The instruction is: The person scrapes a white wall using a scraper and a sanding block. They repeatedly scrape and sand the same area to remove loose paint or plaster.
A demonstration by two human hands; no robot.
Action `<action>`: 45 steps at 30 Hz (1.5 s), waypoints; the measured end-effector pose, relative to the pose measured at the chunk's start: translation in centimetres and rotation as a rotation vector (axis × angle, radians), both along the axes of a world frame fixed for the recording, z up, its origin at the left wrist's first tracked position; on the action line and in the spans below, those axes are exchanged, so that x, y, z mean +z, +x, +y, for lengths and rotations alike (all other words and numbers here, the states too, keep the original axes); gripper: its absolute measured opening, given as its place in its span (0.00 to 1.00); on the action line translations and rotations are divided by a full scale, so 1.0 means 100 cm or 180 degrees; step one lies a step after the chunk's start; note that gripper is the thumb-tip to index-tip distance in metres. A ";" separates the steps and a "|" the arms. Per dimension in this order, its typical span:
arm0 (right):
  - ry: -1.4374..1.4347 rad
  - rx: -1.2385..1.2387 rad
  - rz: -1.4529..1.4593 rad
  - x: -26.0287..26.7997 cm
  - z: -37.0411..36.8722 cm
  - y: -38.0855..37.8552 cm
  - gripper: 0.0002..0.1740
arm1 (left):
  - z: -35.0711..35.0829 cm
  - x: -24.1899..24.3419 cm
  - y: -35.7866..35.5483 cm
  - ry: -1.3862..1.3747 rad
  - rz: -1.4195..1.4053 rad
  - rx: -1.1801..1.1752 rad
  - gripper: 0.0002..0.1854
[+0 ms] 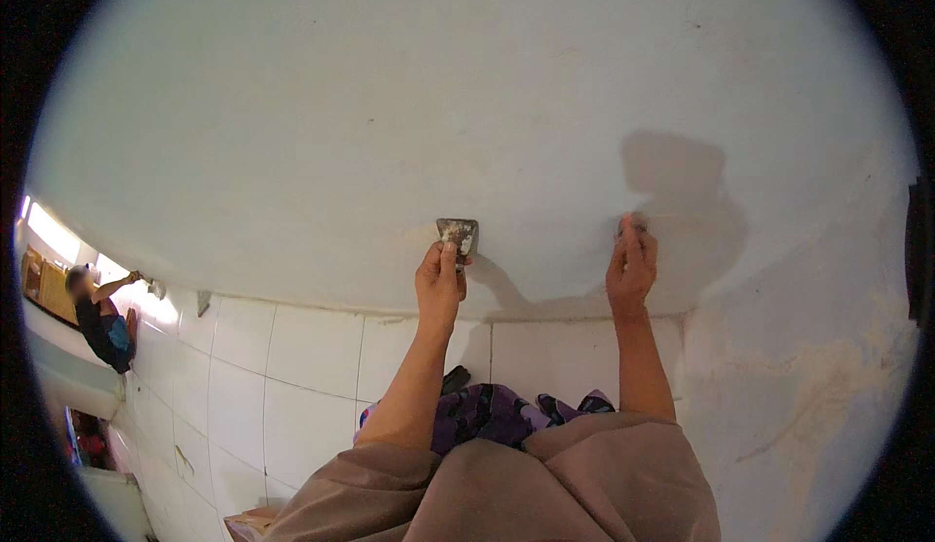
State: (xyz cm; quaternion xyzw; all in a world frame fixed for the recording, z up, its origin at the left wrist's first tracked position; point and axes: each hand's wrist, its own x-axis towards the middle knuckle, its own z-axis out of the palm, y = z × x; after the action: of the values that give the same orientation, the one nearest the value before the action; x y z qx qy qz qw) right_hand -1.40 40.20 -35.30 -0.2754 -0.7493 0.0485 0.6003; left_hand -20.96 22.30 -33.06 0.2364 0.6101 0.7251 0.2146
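Observation:
My left hand [438, 275] grips a putty knife [458, 235] by its handle, thumb on top. Its short, wide blade points up the wall and is crusted with white and brown residue. Whether the blade touches the pale painted wall [409, 104] I cannot tell. Farther right, my right hand [632, 264] is raised to the same wall with its fingers closed around a small dark object [640, 222]. Fingers and blur mostly hide that object, so its kind is unclear. Shadows of my head and arms fall on the wall around the right hand.
White floor tiles [307, 425] meet the wall's foot. At right, a side wall [796, 410] has patchy, stained paint. Far left, another person [102, 323] crouches with an arm reaching to the wall. A cardboard piece [252, 521] lies at lower left; a dark object [917, 250] edges the right rim.

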 end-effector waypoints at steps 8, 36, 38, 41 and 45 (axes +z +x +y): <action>0.0395 -0.0425 -0.0064 0.032 0.009 -0.016 0.20 | 0.001 -0.010 0.000 -0.0216 -0.0173 0.0077 0.17; 0.1043 0.0381 0.0062 0.117 -0.003 -0.046 0.26 | 0.009 0.016 0.036 0.0334 -0.0465 0.0744 0.17; 0.1393 0.0401 0.0020 0.122 -0.003 -0.051 0.26 | 0.010 0.016 0.036 0.0323 -0.0678 0.0765 0.17; 0.1193 0.1133 -0.0525 0.083 -0.013 -0.052 0.25 | 0.013 0.014 0.037 0.0536 -0.0522 0.0841 0.15; 0.0988 0.1658 -0.1677 0.035 -0.026 -0.045 0.24 | 0.016 0.012 0.037 0.0555 -0.0697 0.0909 0.16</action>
State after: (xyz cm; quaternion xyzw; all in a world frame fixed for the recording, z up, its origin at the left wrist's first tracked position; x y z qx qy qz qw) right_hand -5.88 37.61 -31.83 0.0147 -0.9207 0.0131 0.3898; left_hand -17.22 23.91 -31.89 0.0849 0.5453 0.8197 0.1533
